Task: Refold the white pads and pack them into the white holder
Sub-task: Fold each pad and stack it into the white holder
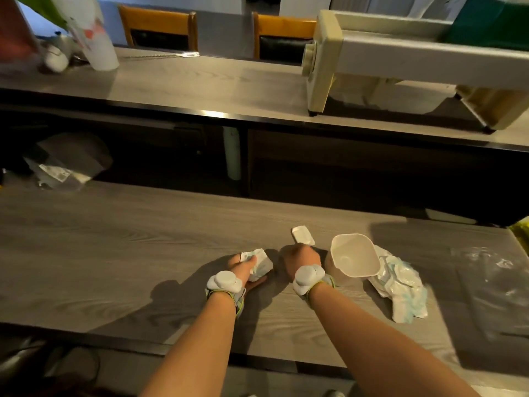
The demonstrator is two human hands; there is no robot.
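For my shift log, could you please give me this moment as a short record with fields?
left hand: grips a folded white pad on the table
right hand: fingers curled round a small white pad
white holder: upright, open, looks empty, right of the right hand
loose pads: crumpled pile right of the holder, touching it
clear plastic sheet: far right on the table

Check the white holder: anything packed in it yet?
Empty: the white holder stands upright, its bare inside showing; loose pads lie beside it.
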